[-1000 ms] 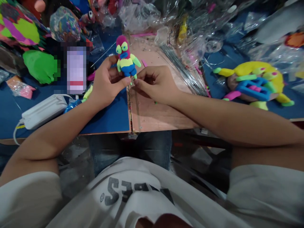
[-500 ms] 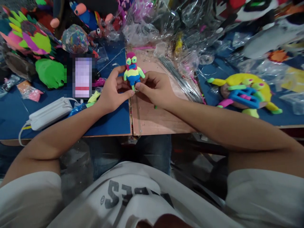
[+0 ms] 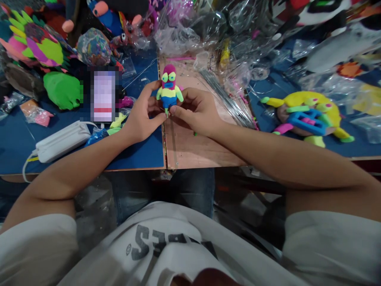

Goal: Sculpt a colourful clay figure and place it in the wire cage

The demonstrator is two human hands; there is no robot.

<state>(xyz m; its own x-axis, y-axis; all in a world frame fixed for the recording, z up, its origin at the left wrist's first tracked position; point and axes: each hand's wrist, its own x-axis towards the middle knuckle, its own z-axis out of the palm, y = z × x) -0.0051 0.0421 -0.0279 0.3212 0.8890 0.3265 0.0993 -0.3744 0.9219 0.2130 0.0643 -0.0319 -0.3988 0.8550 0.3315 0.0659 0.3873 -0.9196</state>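
A small clay figure (image 3: 168,89) stands upright between my hands over the table's middle, its face toward me. It has a magenta head, pale green bulging eyes, blue lips, a yellow chest, green arms and blue lower body. My left hand (image 3: 146,113) pinches it low down, thumb at a thin greenish leg, with the other fingers curled behind. From the other side my right hand (image 3: 199,111) closes thumb and fingers on the figure's lower edge. Parts of its legs and back are hidden by my fingers.
Thin metal wires (image 3: 226,99) lie on the wooden board (image 3: 205,153). At right rests a yellow clay figure (image 3: 326,104). A white power strip (image 3: 64,142), a blurred-out phone (image 3: 102,95) and a green clay piece (image 3: 62,90) are at left. Plastic wrap (image 3: 175,37) crowds the back.
The clay figure has turned and tilted slightly, its head now a little farther right and more upright. Both hands keep nearly the same place and grip.
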